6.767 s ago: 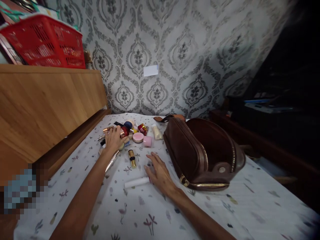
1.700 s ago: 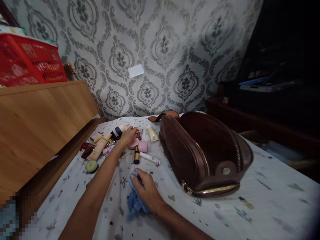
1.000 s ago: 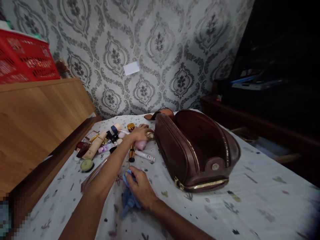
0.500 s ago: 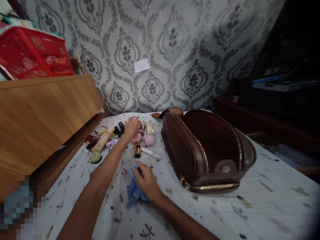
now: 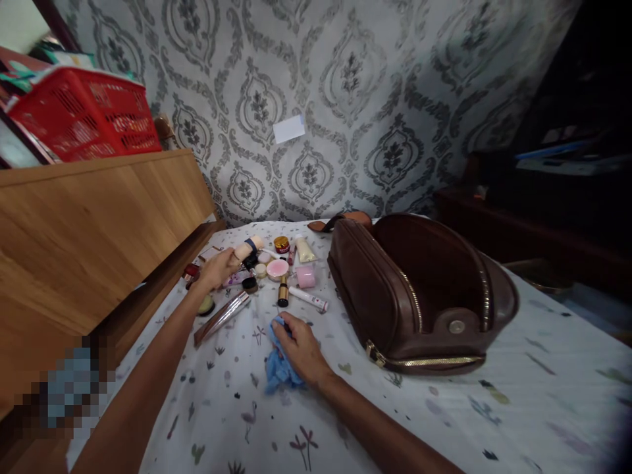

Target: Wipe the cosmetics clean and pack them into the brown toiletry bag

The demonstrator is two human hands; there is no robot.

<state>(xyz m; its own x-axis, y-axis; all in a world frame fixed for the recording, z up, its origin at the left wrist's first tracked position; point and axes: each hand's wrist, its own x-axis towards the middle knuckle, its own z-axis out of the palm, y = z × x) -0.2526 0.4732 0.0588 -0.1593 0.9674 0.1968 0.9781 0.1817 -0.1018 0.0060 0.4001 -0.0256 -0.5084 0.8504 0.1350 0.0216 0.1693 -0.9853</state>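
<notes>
My left hand [image 5: 217, 268] reaches into a scatter of cosmetics on the white patterned sheet [image 5: 345, 408]; its fingers close around a beige tube [image 5: 248, 247] with a dark band. My right hand [image 5: 302, 349] rests on the sheet, fingers curled on a crumpled blue cloth [image 5: 278, 364]. Around the left hand lie a pink compact [image 5: 277, 268], a gold-and-black lipstick [image 5: 282, 293], a white tube [image 5: 308, 298], a pink jar [image 5: 305, 276], a red-lidded jar [image 5: 282, 244] and a long metallic tube [image 5: 222, 316].
A brown leather bag [image 5: 419, 296] with gold zippers stands open to the right of the cosmetics. A wooden headboard [image 5: 89, 230] runs along the left with a red basket [image 5: 89, 115] on top. Patterned wallpaper is behind; dark furniture sits at the right.
My left hand has moved left from the pink compact to the beige tube at the pile's left side. My right hand stays on the blue cloth. The view has shifted slightly.
</notes>
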